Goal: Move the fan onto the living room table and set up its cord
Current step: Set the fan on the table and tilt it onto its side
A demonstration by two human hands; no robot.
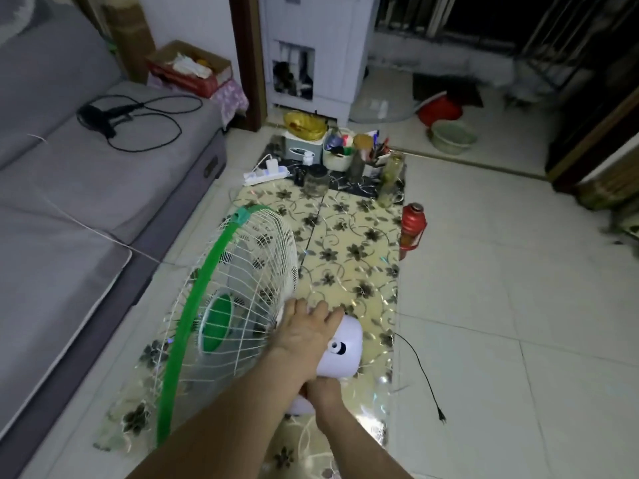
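Note:
The fan (238, 271) has a white wire grille, a green rim and a white motor housing (342, 350). It is over the near half of the low table (359, 243) with the flowered cover, its grille tilted towards the sofa. My left hand (304, 331) lies on top of the motor housing, fingers spread against the back of the grille. My right hand (323, 392) grips the fan's white neck underneath. The base is hidden by my arms. The black cord (420, 368) trails off the table's right edge onto the floor tiles and ends in its plug (442, 418).
A white power strip (266, 174) lies at the table's far left, beside jars, a pen cup and a white box. A red flask (411, 226) stands by the right edge. The grey sofa (79, 188) runs along the left with a hair dryer (100, 115) on it.

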